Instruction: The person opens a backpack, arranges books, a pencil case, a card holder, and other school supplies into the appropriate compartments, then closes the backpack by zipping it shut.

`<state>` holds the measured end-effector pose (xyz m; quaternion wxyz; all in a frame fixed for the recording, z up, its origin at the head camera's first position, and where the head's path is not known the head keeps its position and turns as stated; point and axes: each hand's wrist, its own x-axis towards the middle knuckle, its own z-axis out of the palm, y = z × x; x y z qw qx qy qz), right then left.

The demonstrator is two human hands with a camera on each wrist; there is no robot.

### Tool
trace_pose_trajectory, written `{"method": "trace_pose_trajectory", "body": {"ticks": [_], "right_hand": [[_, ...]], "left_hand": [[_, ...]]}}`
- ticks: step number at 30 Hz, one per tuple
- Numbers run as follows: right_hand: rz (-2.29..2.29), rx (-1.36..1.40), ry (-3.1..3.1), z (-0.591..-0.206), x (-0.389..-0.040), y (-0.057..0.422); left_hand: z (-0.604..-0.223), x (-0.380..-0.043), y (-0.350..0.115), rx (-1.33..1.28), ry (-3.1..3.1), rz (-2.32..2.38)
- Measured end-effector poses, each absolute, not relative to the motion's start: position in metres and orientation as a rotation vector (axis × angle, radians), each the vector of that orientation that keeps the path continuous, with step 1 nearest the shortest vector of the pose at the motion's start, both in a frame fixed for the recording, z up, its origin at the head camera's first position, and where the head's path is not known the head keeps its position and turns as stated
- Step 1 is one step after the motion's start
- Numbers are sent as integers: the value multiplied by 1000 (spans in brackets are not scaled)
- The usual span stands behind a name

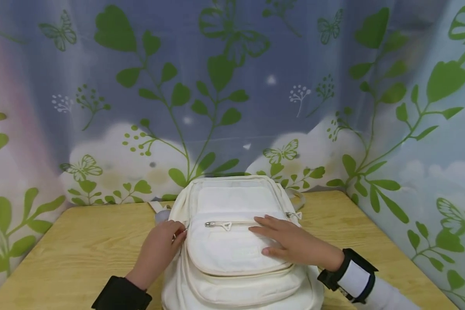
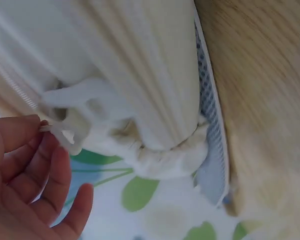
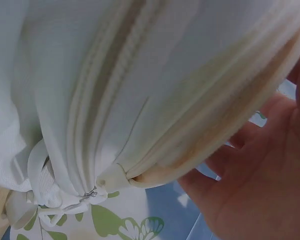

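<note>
A white backpack [image 1: 240, 200] lies on the table with its front facing up. At its left side, my left hand [image 1: 160, 245] pinches a white zipper pull [image 2: 70, 140] between thumb and index finger; the other fingers curl loosely in the left wrist view. My right hand [image 1: 294, 241] rests on the front pocket [image 1: 224, 254] with its fingers spread. Between the hands lies another zipper pull [image 1: 227, 225], on the short horizontal zipper. A further zipper pull [image 1: 294, 215] sits at the upper right edge. The right wrist view shows the bag's layered side seams [image 3: 105, 100].
The backpack stands on a wood-grain table [image 1: 97, 241]. A curtain [image 1: 170, 120] printed with leaves and butterflies hangs behind and at both sides. Straps [image 1: 298, 199] stick out behind the bag, and grey mesh [image 2: 210, 110] shows along its underside.
</note>
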<state>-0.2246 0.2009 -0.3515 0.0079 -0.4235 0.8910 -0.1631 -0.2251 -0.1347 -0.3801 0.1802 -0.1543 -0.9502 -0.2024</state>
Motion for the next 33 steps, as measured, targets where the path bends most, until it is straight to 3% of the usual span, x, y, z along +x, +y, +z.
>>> {"method": "trace_pose_trajectory", "body": {"ticks": [13, 23, 33], "right_hand": [[-504, -1286, 2802, -353, -218, 193], [-379, -1215, 2899, -347, -212, 186], [-454, -1645, 2906, -329, -178, 161]], "left_hand": [[-366, -156, -128, -761, -2723, -445], [-364, -141, -71, -978, -2562, -469], [-363, -137, -50, -848, -2783, -766]]}}
